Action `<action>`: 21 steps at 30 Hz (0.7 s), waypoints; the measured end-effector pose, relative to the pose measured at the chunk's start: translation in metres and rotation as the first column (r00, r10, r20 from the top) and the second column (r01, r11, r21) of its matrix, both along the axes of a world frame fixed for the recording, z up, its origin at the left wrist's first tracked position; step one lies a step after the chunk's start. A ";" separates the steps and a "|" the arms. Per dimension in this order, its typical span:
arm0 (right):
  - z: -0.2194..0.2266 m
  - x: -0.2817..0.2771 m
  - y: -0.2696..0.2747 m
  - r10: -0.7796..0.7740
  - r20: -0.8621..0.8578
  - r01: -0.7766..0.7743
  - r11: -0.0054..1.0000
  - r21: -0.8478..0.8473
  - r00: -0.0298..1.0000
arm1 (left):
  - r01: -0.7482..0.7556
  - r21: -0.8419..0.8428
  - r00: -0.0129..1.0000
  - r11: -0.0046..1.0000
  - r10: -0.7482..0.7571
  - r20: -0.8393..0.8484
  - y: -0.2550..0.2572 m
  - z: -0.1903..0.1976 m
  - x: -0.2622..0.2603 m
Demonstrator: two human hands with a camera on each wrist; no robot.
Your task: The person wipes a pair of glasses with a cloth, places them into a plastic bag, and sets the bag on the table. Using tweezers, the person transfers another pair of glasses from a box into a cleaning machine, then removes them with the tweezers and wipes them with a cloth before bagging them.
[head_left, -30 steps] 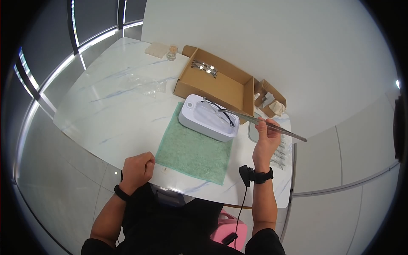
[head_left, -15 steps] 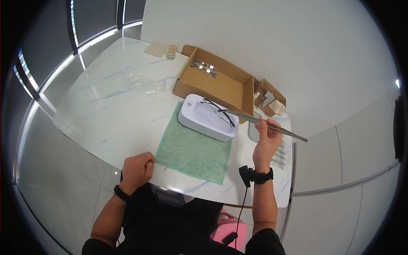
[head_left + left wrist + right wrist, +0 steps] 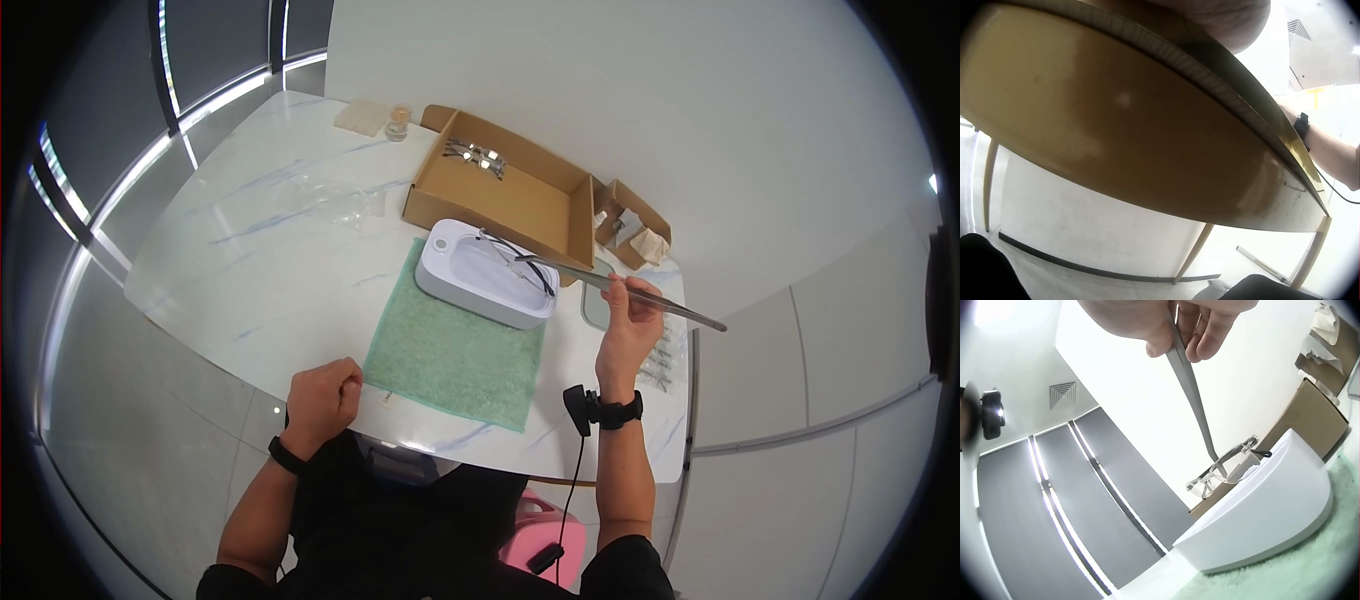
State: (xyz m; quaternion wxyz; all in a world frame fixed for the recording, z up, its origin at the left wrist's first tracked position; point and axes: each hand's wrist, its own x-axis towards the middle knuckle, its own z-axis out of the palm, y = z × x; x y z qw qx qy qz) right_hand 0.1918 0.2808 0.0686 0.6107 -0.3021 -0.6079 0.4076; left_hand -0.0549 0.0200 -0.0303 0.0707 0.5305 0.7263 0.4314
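At the bench (image 3: 250,270), a right hand (image 3: 632,325) pinches tweezers (image 3: 575,270), tips at glasses (image 3: 1246,470) over a pale basin (image 3: 480,291) (the left hand (image 3: 325,400) rests curled, seemingly empty); apparently a tweezer-handling step, the next move needing steadiness.

The tub (image 3: 478,300) stands on the towel (image 3: 450,365) — large box (image 3: 525,205) behind it, small box (image 3: 638,204) to that one's right.

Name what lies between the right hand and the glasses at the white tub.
Tweezers, held in the right hand, span the stretch to the glasses; the right wrist view shows it.
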 end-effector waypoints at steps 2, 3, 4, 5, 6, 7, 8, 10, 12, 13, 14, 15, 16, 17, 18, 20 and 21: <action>-0.001 0.002 0.001 -0.005 0.001 0.005 1.000 -0.005 1.000 | -0.002 0.001 1.000 1.000 0.002 -0.003 0.001 -0.002 0.000; -0.002 0.003 0.002 -0.011 0.047 0.010 1.000 0.011 0.999 | -0.003 0.002 1.000 1.000 0.003 0.004 0.001 -0.002 0.000; -0.003 0.005 0.003 -0.019 0.092 0.017 1.000 0.026 0.996 | -0.002 0.004 1.000 1.000 0.002 0.010 0.000 -0.002 0.000; -0.003 0.005 0.002 -0.027 0.088 0.025 0.999 0.023 0.996 | 0.006 0.001 1.000 1.000 -0.006 0.005 0.000 -0.002 0.000; -0.002 0.004 0.002 -0.008 0.070 0.007 1.000 0.022 0.998 | -0.011 -0.001 1.000 1.000 0.011 0.008 0.000 -0.002 0.000; -0.002 0.004 0.001 0.003 0.052 -0.004 1.000 0.022 0.999 | -0.020 -0.003 1.000 1.000 0.020 0.011 0.001 -0.001 0.001; -0.001 0.005 0.001 -0.022 0.046 0.021 1.000 0.022 0.999 | 0.005 -0.003 1.000 1.000 -0.005 0.005 0.001 -0.002 0.002; -0.001 0.005 0.000 0.007 0.037 -0.008 0.999 0.034 0.999 | -0.023 -0.025 0.999 0.999 0.023 0.024 0.000 -0.003 0.001; 0.001 0.007 -0.003 -0.035 0.004 0.035 0.999 0.008 0.999 | -0.003 -0.005 1.000 1.000 0.004 0.021 0.001 -0.005 0.003; 0.006 0.007 -0.008 -0.001 -0.023 0.001 1.000 -0.002 1.000 | -0.024 0.010 0.999 1.000 0.024 0.027 0.001 -0.005 0.003; 0.012 0.008 -0.014 0.035 -0.049 -0.035 0.999 -0.011 0.998 | 0.011 0.007 1.000 1.000 -0.011 0.022 0.002 -0.005 0.003; 0.017 0.011 -0.020 0.062 -0.075 -0.064 0.998 -0.023 0.995 | -0.004 -0.013 0.999 1.000 0.004 0.034 0.001 -0.005 0.002; 0.020 0.014 -0.027 0.034 -0.079 -0.037 0.999 -0.028 0.996 | -0.023 -0.035 0.999 0.999 0.024 0.046 0.002 -0.004 0.002; 0.022 0.016 -0.036 0.099 -0.079 -0.101 0.994 -0.031 0.992 | -0.001 -0.039 0.999 0.999 0.003 0.041 0.003 -0.004 0.003; 0.023 0.018 -0.045 0.168 -0.076 -0.171 0.985 -0.033 0.983 | -0.003 -0.036 0.999 0.999 0.004 0.047 0.003 -0.004 0.003; 0.023 0.022 -0.061 0.194 -0.089 -0.200 0.977 -0.072 0.977 | -0.006 -0.042 0.999 0.999 0.009 0.052 0.002 -0.004 0.003; 0.022 0.022 -0.068 0.217 -0.034 -0.219 0.972 -0.084 0.976 | 0.002 -0.028 0.998 1.000 0.000 0.063 0.003 -0.003 0.004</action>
